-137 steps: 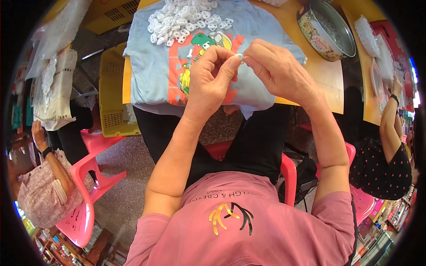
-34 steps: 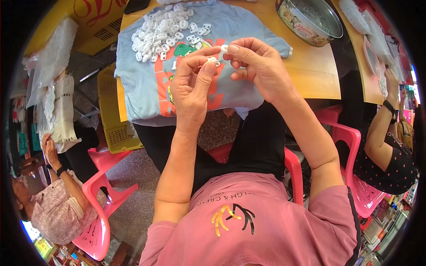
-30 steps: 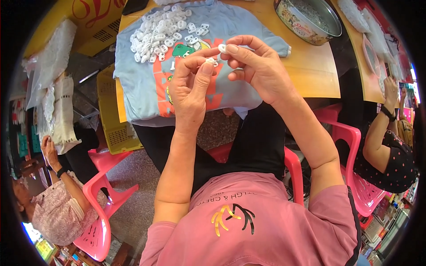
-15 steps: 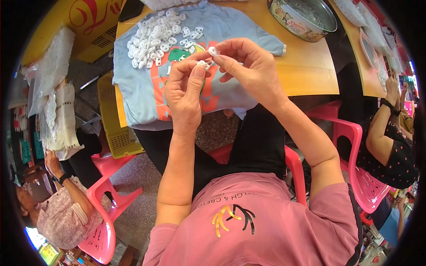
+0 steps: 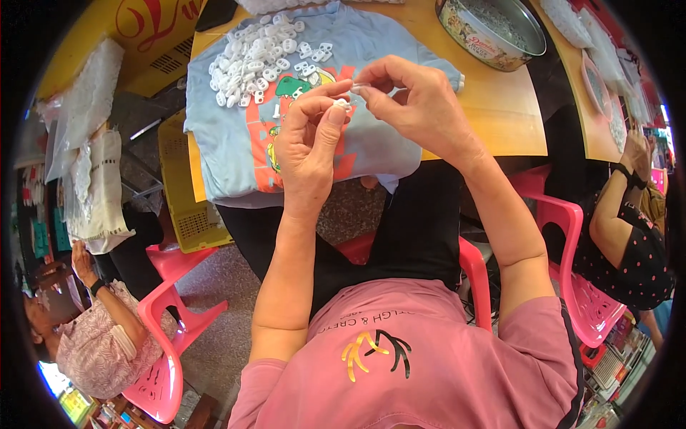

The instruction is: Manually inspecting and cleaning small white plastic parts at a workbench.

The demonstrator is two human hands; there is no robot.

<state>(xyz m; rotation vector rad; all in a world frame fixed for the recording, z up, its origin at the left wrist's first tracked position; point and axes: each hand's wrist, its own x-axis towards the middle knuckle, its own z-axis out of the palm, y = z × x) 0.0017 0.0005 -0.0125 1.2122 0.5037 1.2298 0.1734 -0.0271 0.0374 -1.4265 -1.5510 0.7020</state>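
Observation:
My left hand (image 5: 309, 146) pinches a small white plastic piece (image 5: 342, 105) between thumb and fingers. Just to its right, my right hand (image 5: 423, 107) grips another small white part (image 5: 357, 87) at its fingertips, seen nearly edge-on. The two pieces are close together, but I cannot tell whether they touch. Below both hands a light blue shirt (image 5: 214, 161) with an orange and green print lies spread on the table. On it sits a heap of white plastic parts with holes (image 5: 250, 61), and a few similar pieces (image 5: 314, 51) lie apart from the heap.
A yellow table (image 5: 500, 118) carries an oval tin (image 5: 493, 36) of small bits at the back right. A yellow crate (image 5: 193, 225) stands left of the table. One person (image 5: 107, 343) sits at the left and another (image 5: 614, 236) at the right, on pink chairs.
Both hands have shifted slightly to the right. The piece in my right hand has turned from showing its rounded face to nearly edge-on.

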